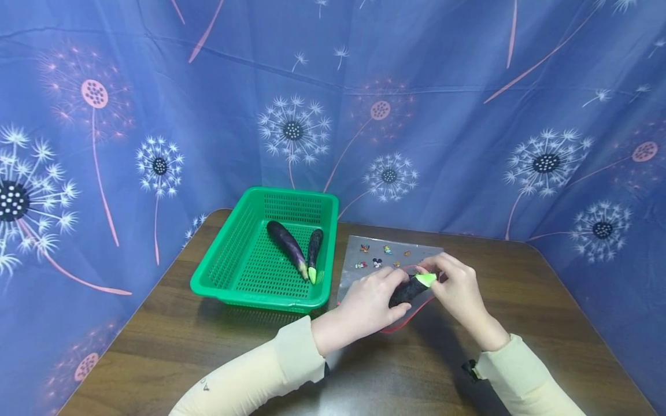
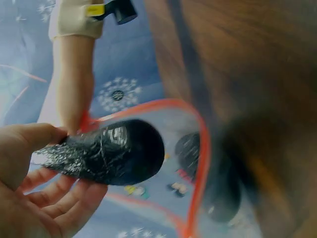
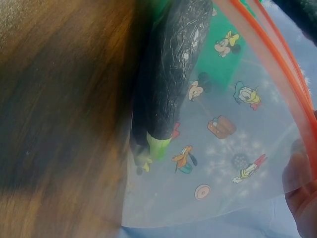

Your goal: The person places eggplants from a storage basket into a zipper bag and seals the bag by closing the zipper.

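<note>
My left hand [image 1: 372, 297] grips a dark eggplant [image 2: 114, 153] between thumb and fingers. Its green stem end points toward my right hand [image 1: 458, 289] in the head view. A clear zip bag [image 1: 346, 271] with cartoon prints lies under both hands, its mouth edged by an orange-red strip [image 2: 200, 168]. By that strip, my right hand pinches the bag. The right wrist view shows a dark eggplant [image 3: 176, 74] with a green tip through the bag's film. Close to the bag's mouth, the rounded end of the held eggplant overlaps the film in the left wrist view.
Left of the bag stands a green plastic basket [image 1: 208, 277] with two eggplants, a larger one [image 1: 286, 245] and a slimmer one [image 1: 314, 248]. Both rest on a brown wooden table [image 1: 171, 341]. A blue dandelion-patterned cloth [image 1: 322, 52] hangs behind and at the sides.
</note>
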A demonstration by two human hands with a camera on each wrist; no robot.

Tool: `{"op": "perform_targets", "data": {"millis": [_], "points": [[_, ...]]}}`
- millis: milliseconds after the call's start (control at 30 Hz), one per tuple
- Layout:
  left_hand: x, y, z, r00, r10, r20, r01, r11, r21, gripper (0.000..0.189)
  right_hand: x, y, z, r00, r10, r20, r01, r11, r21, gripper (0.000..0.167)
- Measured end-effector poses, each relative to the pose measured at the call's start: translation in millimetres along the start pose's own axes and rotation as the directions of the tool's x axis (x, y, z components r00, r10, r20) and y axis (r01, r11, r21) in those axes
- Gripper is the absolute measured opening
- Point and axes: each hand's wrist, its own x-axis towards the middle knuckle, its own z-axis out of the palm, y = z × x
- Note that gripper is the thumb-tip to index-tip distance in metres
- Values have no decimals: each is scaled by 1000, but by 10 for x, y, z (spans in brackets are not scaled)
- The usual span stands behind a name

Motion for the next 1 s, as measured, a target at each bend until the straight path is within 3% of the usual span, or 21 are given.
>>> {"op": "perform_targets", "data": {"millis": [200,333,533,700,833,1000], "points": [[-34,7,223,995,63,-82,-58,996,62,40,9,-7,-8,1000,4,8,-4,1000,5,9],[-54,-2,346,988,100,-115,-79,982,169,40,16,-15,-17,1000,-1,6,1,1000,20,16],[-60,55,447,979,134,-156,-66,924,378,39,13,-15,-27,1000,-9,-5,9,1000,29,16],[-69,79,498,969,155,-190,-49,883,467,39,16,-12,-37,1000,2,-6,-2,1000,16,17],[-83,84,555,971,159,-177,-40,843,537,35,27,-15,-51,1000,9,-3,-9,1000,14,16],[-63,135,628,980,112,-164,9,799,601,30,44,-38,-62,1000,18,16,-19,999,27,16]]}}
